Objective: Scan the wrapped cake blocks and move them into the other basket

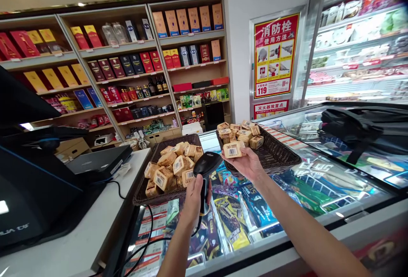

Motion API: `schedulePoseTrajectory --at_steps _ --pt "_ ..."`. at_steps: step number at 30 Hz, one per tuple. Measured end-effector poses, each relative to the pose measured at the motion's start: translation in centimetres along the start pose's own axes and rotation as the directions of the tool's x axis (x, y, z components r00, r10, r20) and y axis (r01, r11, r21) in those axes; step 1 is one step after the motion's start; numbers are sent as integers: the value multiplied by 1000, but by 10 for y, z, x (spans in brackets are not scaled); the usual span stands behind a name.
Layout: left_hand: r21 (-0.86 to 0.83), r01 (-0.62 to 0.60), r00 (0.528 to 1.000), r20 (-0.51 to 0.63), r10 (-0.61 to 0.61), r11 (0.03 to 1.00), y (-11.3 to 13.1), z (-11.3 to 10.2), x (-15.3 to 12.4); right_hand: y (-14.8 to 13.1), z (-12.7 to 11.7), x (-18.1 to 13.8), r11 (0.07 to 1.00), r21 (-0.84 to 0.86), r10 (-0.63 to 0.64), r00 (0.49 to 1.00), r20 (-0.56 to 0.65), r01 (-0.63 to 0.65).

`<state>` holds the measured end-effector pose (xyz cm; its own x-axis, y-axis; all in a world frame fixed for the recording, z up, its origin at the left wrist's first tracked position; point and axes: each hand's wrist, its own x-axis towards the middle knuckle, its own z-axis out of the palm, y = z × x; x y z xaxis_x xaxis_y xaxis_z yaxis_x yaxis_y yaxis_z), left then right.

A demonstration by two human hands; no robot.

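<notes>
My left hand (194, 194) is wrapped around the handle of a black barcode scanner (206, 165), whose head points up toward my right hand. My right hand (247, 163) holds up a small tan wrapped cake (232, 150) with its barcode label facing the scanner. Two dark woven baskets rest on the freezer lid: the left basket (143, 187) is piled with several of the same wrapped cakes, and the right basket (274, 156) holds several more just behind my right hand.
A glass-topped freezer (318, 183) full of ice creams lies under both hands. A white counter (79, 243) at left carries a black till screen (28, 192) and cables. A black bag (360, 128) lies on the freezer at right. Shelves of boxed goods fill the back wall.
</notes>
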<state>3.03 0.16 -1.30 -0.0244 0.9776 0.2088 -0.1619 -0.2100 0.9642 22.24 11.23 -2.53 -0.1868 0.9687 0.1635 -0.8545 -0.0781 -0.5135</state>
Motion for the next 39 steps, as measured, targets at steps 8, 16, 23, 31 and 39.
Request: schedulePoseTrajectory --at_steps 8,16,23,31,39 --pt "-19 64 992 107 -61 998 -1 0 0 -5 -2 -1 998 26 -59 998 15 59" --pt "9 58 991 124 -59 998 -4 3 -3 -5 2 -3 998 6 -57 998 29 57" --pt "-67 11 999 54 -8 998 -1 4 -2 5 -3 -2 997 -49 -54 996 70 58" --pt "-94 -363 840 -465 282 927 2 -3 0 17 20 15 689 -705 -56 982 181 169" --pt "-215 -390 769 -612 188 896 10 -6 1 77 92 99 337 -839 -127 903 410 428"
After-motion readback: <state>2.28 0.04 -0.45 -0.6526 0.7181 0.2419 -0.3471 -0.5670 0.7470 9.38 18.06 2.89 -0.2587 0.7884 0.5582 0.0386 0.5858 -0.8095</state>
